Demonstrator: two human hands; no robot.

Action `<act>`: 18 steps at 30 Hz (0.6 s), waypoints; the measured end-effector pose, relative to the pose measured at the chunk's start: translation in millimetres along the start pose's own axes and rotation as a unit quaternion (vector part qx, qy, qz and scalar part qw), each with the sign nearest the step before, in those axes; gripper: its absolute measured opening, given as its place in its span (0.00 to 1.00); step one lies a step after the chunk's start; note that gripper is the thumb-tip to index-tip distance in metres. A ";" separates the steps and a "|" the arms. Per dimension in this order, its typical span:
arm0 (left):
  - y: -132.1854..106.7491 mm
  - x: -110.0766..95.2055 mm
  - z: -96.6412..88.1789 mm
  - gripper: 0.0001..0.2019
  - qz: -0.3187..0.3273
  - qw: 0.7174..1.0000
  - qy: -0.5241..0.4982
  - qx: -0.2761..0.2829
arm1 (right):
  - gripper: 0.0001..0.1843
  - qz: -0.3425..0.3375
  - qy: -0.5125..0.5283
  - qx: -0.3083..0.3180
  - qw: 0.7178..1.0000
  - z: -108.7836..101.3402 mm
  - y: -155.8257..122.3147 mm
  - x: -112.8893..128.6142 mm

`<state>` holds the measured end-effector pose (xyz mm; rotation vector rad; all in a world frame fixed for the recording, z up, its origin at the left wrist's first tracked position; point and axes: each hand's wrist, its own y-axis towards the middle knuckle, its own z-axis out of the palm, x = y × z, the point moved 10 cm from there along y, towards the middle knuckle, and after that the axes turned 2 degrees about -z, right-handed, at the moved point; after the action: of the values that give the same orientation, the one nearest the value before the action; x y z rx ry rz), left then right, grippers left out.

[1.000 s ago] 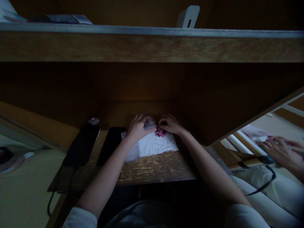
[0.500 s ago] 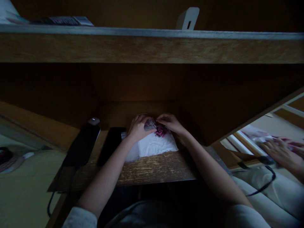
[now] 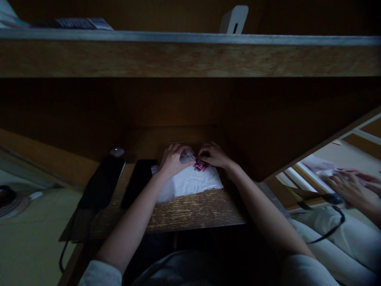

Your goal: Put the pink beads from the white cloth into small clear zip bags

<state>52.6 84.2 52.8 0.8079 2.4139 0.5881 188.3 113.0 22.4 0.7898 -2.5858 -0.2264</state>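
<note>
The left hand [image 3: 173,161] is pinching a small clear plastic bag [image 3: 187,155], its long axis tilting roughly crosswise. The right hand [image 3: 213,155] is curling just beside it, its grip unclear, above pink speckled contents [image 3: 201,165] lying on white cloth [image 3: 190,184] on the bench [image 3: 193,212].

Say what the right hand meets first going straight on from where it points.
Likely the clear plastic bag under the left hand, just beyond the fingertips of the right hand; depth is unclear.

Rough, worn wood worktop [image 3: 193,212] beneath a crumpled white sheet [image 3: 193,183], apparently matt cloth, with a glossy clear plastic bag [image 3: 187,155] and a smooth black phone [image 3: 138,182].
</note>
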 end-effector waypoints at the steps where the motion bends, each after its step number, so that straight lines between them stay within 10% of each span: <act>1: 0.0 0.3 0.1 0.26 0.000 1.000 -0.001 0.000 | 0.05 -0.001 -0.007 0.003 1.000 1.3 -0.3 0.1; 18: -0.1 1.4 1.1 0.25 0.001 1.000 -0.012 -0.001 | 0.04 0.020 0.060 -0.019 0.998 -2.8 2.2 -5.8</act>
<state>52.2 85.3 51.4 0.8111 2.3908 0.5790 192.8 118.0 23.5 0.7147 -2.4740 -0.2084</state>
